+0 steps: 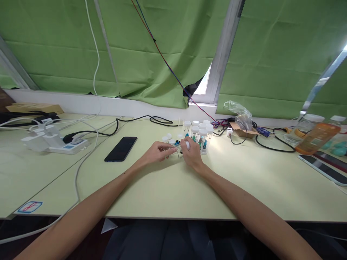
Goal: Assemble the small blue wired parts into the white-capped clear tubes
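Observation:
Both of my hands meet over the middle of the table. My left hand [158, 153] is closed, thumb and fingers together at the edge of a small pile of electronic components [177, 142]; what it pinches is too small to make out. A round white cap [187, 145] shows between the thumb and curled fingers of my right hand [193, 154], which is closed on it; whatever lies below the cap is hidden. Just behind stand several clear white-capped vials [202, 139] with blue and green parts inside. Loose white caps [166, 138] lie beyond my left fingers.
A black phone [120, 149] lies left of my hands, and a white power strip [67, 146] with plugs and cables is farther left. Toward the right are a small cardboard box [242, 130], black cables, an orange bottle [317, 139] and a white-edged phone [324, 169].

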Demonstrator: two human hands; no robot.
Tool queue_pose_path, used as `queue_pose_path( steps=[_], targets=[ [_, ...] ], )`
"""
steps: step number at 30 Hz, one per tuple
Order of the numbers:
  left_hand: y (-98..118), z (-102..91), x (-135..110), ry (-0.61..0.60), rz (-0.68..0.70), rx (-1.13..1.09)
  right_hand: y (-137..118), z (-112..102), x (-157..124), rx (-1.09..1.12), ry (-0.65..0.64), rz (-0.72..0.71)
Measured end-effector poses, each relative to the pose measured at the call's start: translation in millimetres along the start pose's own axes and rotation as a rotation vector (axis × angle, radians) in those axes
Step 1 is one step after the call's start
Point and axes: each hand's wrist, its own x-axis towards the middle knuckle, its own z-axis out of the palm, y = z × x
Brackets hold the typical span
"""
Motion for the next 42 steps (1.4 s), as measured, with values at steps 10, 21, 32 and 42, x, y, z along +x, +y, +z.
queue_pose_path(
  steps=[10, 21, 32, 42],
  targets=[
    [-2, -0.1, 0, -0.009, 0.015, 0.012, 4, 1, 1, -0.045, -0.015, -0.02],
    [3, 0.9, -3, -0.031, -0.004, 0.012, 7, -1, 1, -0.083, -0.072, -0.023],
    [0, -1.0, -2, -0.07, -0.052, 0.013, 10, 0, 2, -0.181, -0.134, -0.053],
    [-4, -1.7, -1, -0.073, -0.03, 0.029, 10, 2, 0, -0.181, -0.14, -0.018]
  ],
)
